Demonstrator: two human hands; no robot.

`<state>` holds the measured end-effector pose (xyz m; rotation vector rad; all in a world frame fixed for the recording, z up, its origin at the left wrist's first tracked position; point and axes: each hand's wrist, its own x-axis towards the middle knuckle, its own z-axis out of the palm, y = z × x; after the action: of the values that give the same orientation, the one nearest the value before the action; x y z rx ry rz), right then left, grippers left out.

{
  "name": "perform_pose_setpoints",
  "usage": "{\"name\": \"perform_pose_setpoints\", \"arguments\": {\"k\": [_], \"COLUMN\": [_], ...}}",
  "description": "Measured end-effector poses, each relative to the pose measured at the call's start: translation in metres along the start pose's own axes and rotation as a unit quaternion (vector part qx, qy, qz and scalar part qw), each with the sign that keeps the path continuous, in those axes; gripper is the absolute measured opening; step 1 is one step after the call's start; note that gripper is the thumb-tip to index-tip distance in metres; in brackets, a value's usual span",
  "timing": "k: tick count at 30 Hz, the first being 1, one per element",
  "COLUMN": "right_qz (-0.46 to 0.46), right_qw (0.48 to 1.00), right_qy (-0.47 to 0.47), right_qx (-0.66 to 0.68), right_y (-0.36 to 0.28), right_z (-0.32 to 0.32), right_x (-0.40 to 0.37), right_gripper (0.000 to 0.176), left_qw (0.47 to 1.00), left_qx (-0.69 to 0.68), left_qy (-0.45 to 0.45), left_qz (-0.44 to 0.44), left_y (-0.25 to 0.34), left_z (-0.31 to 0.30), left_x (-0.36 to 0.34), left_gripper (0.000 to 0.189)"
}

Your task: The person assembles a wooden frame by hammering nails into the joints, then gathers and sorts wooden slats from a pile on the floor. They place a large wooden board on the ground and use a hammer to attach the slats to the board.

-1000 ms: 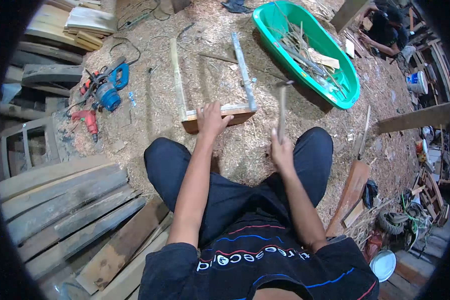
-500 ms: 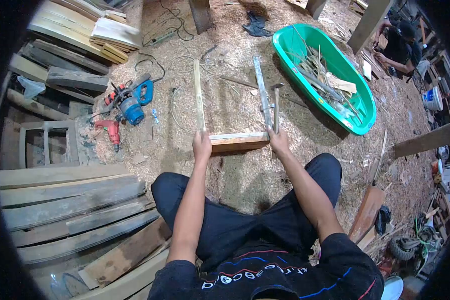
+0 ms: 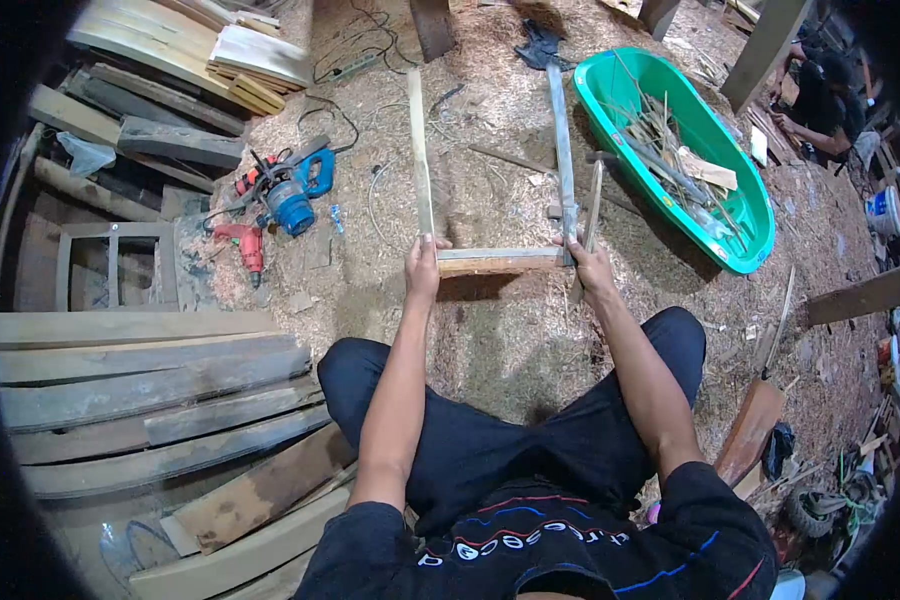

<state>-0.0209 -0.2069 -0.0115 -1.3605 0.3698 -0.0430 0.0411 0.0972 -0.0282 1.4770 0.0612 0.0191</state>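
Your left hand [image 3: 423, 268] is closed around the left corner of the wooden frame [image 3: 500, 260], and your right hand [image 3: 592, 268] grips its right corner together with the handle of the hammer [image 3: 596, 200]. The frame is a U shape: its crosspiece runs between your hands, just ahead of your knees, and its two long side pieces reach away from you, with the far side open. Inside that U, between the side pieces, you have ground strewn with wood shavings [image 3: 490, 205]. The hammer stands just outside the right side piece, head end away from you.

Beyond your right hand, the near rim of the green tub [image 3: 660, 190] lies close to the hammer, so the room is tighter on that side; scrap sticks [image 3: 670, 150] fill part of the tub. To the left of your left hand, there is a wider strip of shavings before you reach the red drill [image 3: 247, 248] and the blue power tool [image 3: 290, 205]. Farther left and nearer to you, the edges of the stacked planks [image 3: 160, 390] come up beside your left knee. Well apart, beyond the tub, another person [image 3: 825, 105] sits low.
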Motion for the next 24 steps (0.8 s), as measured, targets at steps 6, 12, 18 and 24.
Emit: {"name": "perform_pose_setpoints", "arguments": {"k": [6, 12, 18, 24], "right_qz": [-0.104, -0.021, 0.044, 0.056], "right_qw": [0.993, 0.994, 0.971, 0.982], "right_qy": [0.042, 0.088, 0.065, 0.018], "right_qx": [-0.037, 0.053, 0.226, 0.178], "right_y": [0.004, 0.036, -0.012, -0.019], "right_z": [-0.015, -0.034, -0.02, -0.02], "right_x": [0.01, 0.024, 0.008, -0.001], "right_gripper": [0.034, 0.034, 0.042, 0.037], "left_qw": [0.996, 0.992, 0.976, 0.982], "left_qx": [0.013, -0.088, -0.21, -0.186], "left_qy": [0.025, -0.012, 0.035, 0.028], "left_qz": [-0.079, -0.084, -0.05, 0.0], "left_y": [0.004, 0.019, 0.04, 0.039], "left_z": [0.003, 0.011, 0.0, 0.007], "left_x": [0.01, 0.006, -0.012, -0.012], "left_gripper": [0.039, 0.034, 0.043, 0.049]}}
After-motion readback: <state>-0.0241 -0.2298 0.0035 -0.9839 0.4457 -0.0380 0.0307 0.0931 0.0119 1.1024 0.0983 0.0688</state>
